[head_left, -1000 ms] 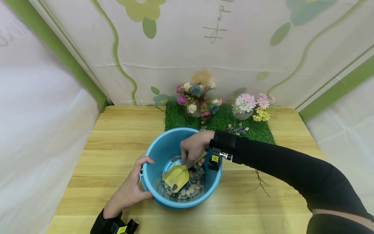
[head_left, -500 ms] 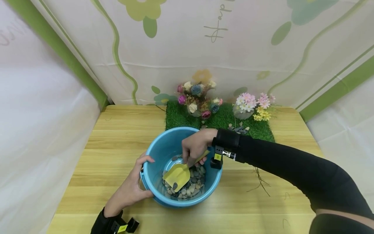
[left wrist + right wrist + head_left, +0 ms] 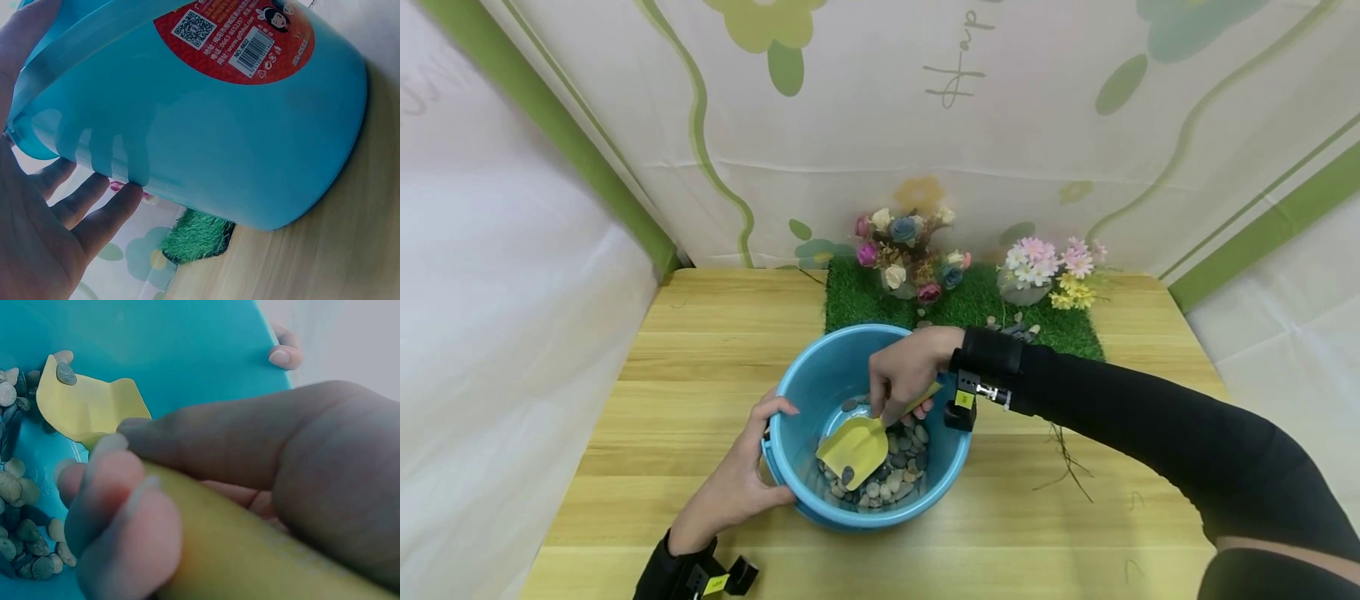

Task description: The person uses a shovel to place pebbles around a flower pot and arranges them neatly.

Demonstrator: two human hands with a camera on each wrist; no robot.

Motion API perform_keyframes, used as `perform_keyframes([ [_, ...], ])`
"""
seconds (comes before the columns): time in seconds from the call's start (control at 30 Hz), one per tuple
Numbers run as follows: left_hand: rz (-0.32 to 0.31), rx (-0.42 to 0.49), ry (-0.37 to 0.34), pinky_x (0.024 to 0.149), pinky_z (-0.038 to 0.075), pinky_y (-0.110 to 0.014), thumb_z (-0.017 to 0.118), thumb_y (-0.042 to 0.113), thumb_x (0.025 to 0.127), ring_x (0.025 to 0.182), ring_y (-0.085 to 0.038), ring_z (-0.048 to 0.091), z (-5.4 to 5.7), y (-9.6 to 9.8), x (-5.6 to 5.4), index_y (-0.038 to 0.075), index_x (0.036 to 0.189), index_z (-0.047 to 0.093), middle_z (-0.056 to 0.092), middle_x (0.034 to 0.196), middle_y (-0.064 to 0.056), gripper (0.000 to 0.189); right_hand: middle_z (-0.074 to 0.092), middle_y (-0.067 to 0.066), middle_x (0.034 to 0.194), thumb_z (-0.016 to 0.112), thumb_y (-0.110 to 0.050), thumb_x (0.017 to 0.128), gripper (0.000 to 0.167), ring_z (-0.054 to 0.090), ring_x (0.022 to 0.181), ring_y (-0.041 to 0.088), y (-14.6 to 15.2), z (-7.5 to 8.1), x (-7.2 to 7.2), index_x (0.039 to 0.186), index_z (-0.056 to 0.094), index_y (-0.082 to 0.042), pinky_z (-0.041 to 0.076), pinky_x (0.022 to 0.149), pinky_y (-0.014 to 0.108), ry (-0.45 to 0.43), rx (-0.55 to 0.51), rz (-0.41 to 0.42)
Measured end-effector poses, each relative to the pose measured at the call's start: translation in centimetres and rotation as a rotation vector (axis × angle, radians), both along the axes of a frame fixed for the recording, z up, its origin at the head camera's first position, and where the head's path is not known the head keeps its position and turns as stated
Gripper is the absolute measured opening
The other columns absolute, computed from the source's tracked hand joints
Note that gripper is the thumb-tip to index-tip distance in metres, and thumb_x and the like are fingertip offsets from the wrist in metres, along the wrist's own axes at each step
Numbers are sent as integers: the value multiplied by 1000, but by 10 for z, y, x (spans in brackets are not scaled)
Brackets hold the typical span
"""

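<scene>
A blue bucket (image 3: 790,392) stands on the wooden table with a layer of grey and tan pebbles (image 3: 895,483) at its bottom. At its left side, my left hand (image 3: 741,475) grips the rim, index finger hooked over the edge; in the left wrist view several fingers touch the outer wall. My right hand (image 3: 901,373) reaches inside and holds a yellow toy shovel (image 3: 857,450) by its handle (image 3: 244,537), fingers and thumb wrapped round it. The shovel's blade (image 3: 81,403) lies low over the pebbles, and a dark pebble (image 3: 66,374) rests at its front edge.
Behind the bucket lies a green turf mat (image 3: 865,296) bearing a rose bouquet (image 3: 904,242), a vase of pink and yellow flowers (image 3: 1037,267) and a few loose pebbles (image 3: 1015,329). Thin dark twigs (image 3: 1063,458) lie at the right. Printed curtains (image 3: 865,125) surround the table.
My right wrist has shifted slightly right and away from me. The shovel blade stays almost in place among the pebbles, and my left hand keeps its hold on the rim.
</scene>
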State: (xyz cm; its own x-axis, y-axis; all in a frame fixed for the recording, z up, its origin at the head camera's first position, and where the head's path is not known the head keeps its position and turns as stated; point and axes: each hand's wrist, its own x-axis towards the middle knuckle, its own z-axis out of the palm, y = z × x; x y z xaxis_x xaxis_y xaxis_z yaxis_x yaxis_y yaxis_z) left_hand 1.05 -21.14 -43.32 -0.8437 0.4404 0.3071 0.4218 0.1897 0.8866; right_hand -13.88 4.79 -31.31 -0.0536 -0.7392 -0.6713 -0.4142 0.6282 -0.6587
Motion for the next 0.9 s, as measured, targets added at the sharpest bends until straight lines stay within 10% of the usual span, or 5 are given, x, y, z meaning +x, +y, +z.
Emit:
perform_keyframes([
  [0.9,4,-13,-13,100,49,-44,88,41,80,140,-44,28,1,-1,0,11,139,35,24,160,-9,85,74,11,88,57,-8,105,29,61,60,10,8,-4,-3,131,67,-3,55,62,28,-92,-155,62],
])
